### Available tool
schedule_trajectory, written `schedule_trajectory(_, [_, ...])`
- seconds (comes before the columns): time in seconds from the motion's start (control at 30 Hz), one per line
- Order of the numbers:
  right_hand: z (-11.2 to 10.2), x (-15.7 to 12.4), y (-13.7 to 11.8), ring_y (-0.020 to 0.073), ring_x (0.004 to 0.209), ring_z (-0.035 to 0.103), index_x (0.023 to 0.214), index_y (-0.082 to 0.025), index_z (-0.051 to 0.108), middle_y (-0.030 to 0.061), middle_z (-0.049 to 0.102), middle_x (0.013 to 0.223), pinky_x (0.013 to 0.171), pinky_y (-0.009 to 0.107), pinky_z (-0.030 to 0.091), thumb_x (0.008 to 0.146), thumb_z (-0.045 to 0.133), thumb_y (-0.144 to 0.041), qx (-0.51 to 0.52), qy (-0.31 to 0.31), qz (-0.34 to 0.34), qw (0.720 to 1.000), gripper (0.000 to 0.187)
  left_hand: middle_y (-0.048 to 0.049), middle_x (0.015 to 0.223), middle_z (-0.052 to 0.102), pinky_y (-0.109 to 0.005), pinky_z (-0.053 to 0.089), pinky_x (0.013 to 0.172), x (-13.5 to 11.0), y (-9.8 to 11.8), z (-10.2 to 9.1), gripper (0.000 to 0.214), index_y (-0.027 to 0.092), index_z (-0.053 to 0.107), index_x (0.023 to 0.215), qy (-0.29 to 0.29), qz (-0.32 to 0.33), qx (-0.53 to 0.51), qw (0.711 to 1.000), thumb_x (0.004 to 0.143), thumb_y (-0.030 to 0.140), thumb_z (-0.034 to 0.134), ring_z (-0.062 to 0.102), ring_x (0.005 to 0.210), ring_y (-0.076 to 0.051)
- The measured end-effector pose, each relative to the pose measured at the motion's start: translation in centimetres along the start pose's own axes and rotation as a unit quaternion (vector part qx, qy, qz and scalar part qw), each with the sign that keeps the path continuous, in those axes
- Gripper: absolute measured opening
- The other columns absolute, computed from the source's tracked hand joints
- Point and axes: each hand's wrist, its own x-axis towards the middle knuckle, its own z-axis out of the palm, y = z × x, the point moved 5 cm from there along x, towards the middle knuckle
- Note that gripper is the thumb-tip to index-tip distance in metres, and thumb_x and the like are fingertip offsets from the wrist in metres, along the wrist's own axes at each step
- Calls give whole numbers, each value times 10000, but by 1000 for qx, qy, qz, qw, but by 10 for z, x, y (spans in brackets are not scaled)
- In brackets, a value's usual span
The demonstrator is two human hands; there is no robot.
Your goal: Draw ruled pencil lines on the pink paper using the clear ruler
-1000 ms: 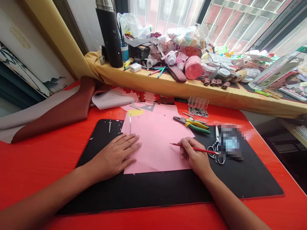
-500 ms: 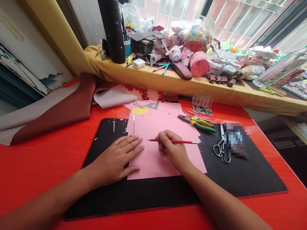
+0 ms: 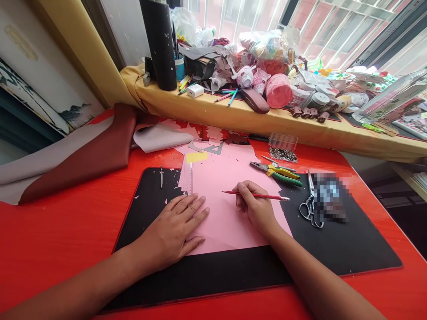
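Note:
A sheet of pink paper (image 3: 227,222) lies on the black mat (image 3: 247,271). Flat on its left part rests my left hand (image 3: 182,224), fingers spread. A clear ruler (image 3: 191,178) pokes out just beyond those fingertips, its near end hidden by the hand. My right hand (image 3: 255,206) is closed around a red pencil (image 3: 267,196), held nearly level over the sheet with the tip pointing left. From this view I cannot tell whether the tip touches the paper. A yellow paper piece (image 3: 196,157) lies at the ruler's far end.
Pliers (image 3: 280,174) and scissors (image 3: 311,206) lie right of the sheet, beside a blurred-out item (image 3: 332,198). A small pen-like tool (image 3: 162,178) is at the mat's left. Behind are a grey set square (image 3: 215,149), a bead box (image 3: 283,146), and rolled brown leather (image 3: 83,155). A crowded ledge (image 3: 213,109) runs behind.
My right hand has moved right with the pencil. My left hand has slid slightly right and toward me on the paper. The whole view has shifted a little.

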Motion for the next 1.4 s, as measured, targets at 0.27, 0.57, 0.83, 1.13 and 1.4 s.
schedule_trajectory(0.27, [0, -6, 3, 124, 502, 537, 848, -205, 740, -17, 622, 617, 477, 260, 411, 994, 739, -663, 5, 7, -15, 1000, 481, -150, 1723, 514, -518, 405, 1318, -12, -28, -14, 519, 189, 560, 1613, 13, -15, -45, 999, 1142, 408, 567, 465, 1610, -321])
schedule_trajectory(0.57, [1, -6, 1, 134, 512, 522, 849, -210, 745, -13, 620, 617, 488, 276, 410, 1001, 738, -650, -18, -2, -15, 1000, 465, -162, 1516, 682, -544, 506, 1213, -13, -19, -21, 350, 170, 696, 1406, -47, 11, -42, 998, 1109, 341, 624, 622, 1428, -350])
schedule_trajectory(0.83, [3, -5, 0, 130, 515, 525, 839, -212, 754, -17, 617, 619, 484, 275, 404, 992, 758, -645, -22, -15, -23, 999, 459, -134, 1356, 731, -495, 559, 1103, -10, -3, -33, 279, 188, 684, 1331, -60, 45, -64, 995, 1071, 292, 683, 676, 1289, -330])
schedule_trajectory(1.13, [4, -6, -3, 132, 522, 513, 831, -213, 746, -14, 612, 623, 483, 281, 398, 998, 746, -653, -31, -19, -26, 999, 471, -155, 1593, 627, -536, 462, 1236, -18, -16, -23, 486, 188, 617, 1512, -77, 23, -42, 996, 1075, 381, 705, 580, 1466, -358])
schedule_trajectory(1.4, [7, -7, -5, 145, 518, 514, 825, -216, 754, -12, 605, 609, 489, 297, 407, 986, 745, -675, -47, -21, -27, 998, 486, -151, 1607, 621, -544, 441, 1266, -17, -17, -20, 482, 212, 631, 1517, -78, 13, -62, 995, 1080, 403, 701, 565, 1495, -359])
